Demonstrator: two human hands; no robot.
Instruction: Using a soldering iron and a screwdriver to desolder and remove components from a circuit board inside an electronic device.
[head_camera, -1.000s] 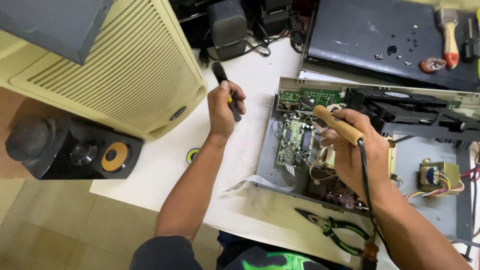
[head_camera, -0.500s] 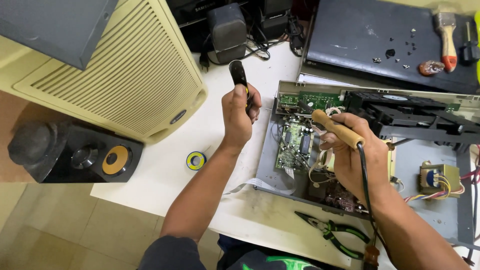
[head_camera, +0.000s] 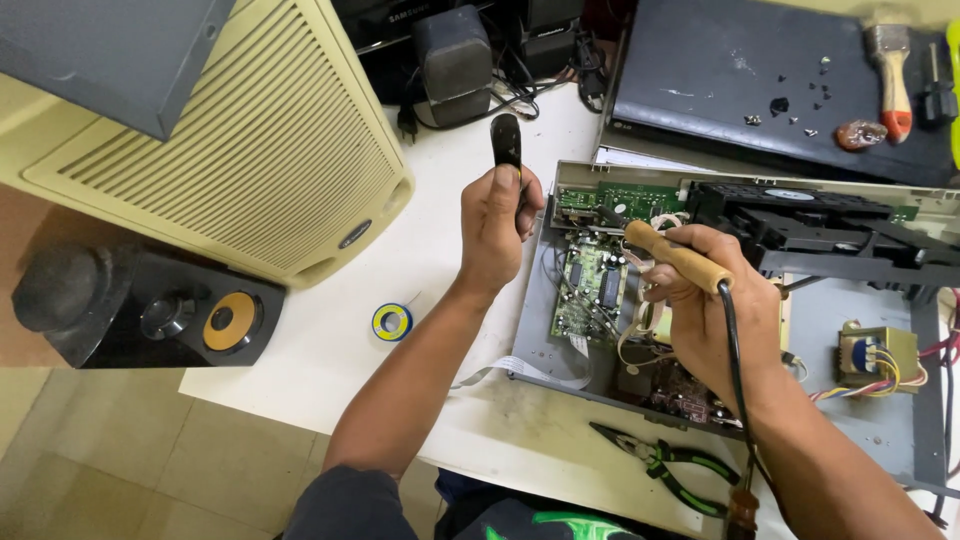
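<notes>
- Left hand (head_camera: 497, 222) is raised above the white bench (head_camera: 330, 350), its fingers wrapped tight around a small black tool (head_camera: 507, 150) that sticks up out of the fist, just left of the open metal chassis (head_camera: 850, 330).
- Right hand (head_camera: 712, 310) hovers over the chassis, fingers closed around the wooden handle of a soldering iron (head_camera: 678, 256); its tip points at the green circuit board (head_camera: 590, 285), and its black cord runs back along the wrist.
- Green-handled pliers (head_camera: 665, 462) lie on the bench near the front edge, below the chassis.
- Small roll with a blue and yellow rim (head_camera: 392, 322) sits on the bench left of the left forearm.
- Cream slatted speaker cabinet (head_camera: 250, 150) stands at the far left, with a black speaker (head_camera: 150, 310) beside it.
- Paintbrush (head_camera: 890, 70) rests on a dark flat case (head_camera: 720, 70) at the top right.
</notes>
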